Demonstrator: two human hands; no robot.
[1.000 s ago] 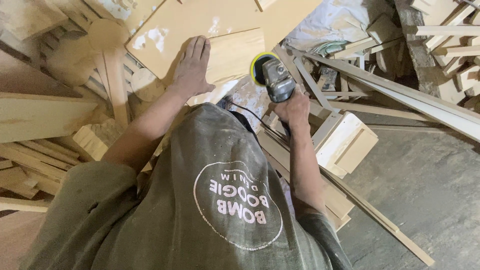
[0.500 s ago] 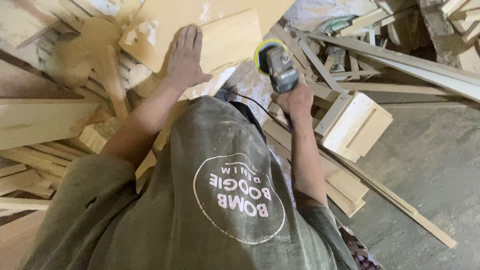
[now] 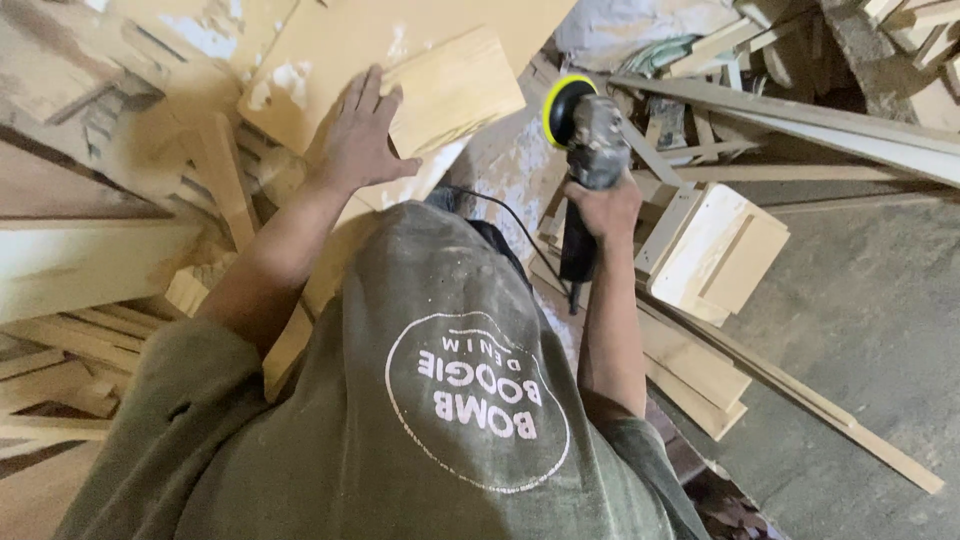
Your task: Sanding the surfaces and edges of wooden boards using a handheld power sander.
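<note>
Left hand [image 3: 358,140] spread flat, fingers open, pressing on a pale rectangular wooden board [image 3: 452,90] atop a larger tan plywood sheet [image 3: 330,40], right hand [image 3: 602,208] closed around a grey handheld sander with a yellow-rimmed round pad [image 3: 582,125], just right of the board, wooden offcuts [image 3: 716,255] nearby.

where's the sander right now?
Head view, upper right of centre: the sander is gripped in the right hand, off the right edge of the wood block under the left hand.
</note>
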